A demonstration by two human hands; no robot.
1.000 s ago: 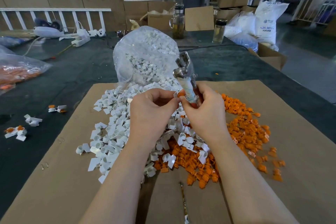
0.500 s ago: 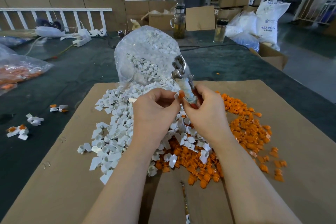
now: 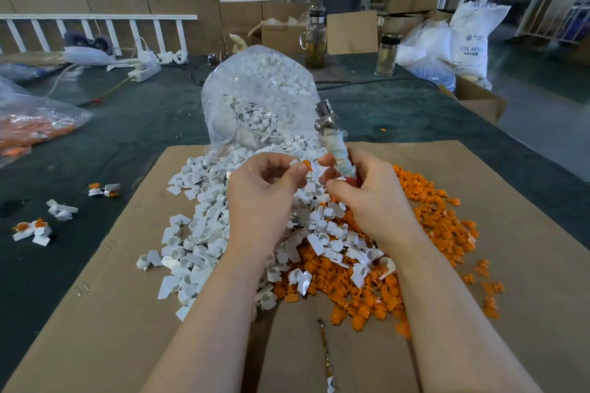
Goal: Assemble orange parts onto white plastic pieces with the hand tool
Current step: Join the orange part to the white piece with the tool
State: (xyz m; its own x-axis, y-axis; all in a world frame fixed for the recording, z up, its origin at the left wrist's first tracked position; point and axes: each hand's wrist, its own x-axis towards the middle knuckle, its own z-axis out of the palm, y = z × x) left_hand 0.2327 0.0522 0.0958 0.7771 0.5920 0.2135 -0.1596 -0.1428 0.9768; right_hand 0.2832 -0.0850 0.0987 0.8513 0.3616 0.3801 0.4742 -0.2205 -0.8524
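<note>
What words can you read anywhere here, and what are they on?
"ABS RESIN": on the white sack, far right; its last letter is unclear.
Top line on the sack, partly cut by a fold: reads about "ABS", the rest unreadable.
Small logo line and small print below "ABS RESIN": too blurred to read.
No other text is readable.

Lower handles of the hand tool [image 3: 338, 150] buried inside the curled right hand [image 3: 370, 198]. Joint between the orange part [image 3: 306, 165] and white piece [image 3: 295, 163] pinched at the left hand's [image 3: 261, 198] fingertips too small to judge. Beneath both forearms, stretches of the white [image 3: 194, 233] and orange [image 3: 440, 220] piles covered. Far left of the left hand, clear bag of orange parts [image 3: 35, 128] cropped by the frame edge.
</note>
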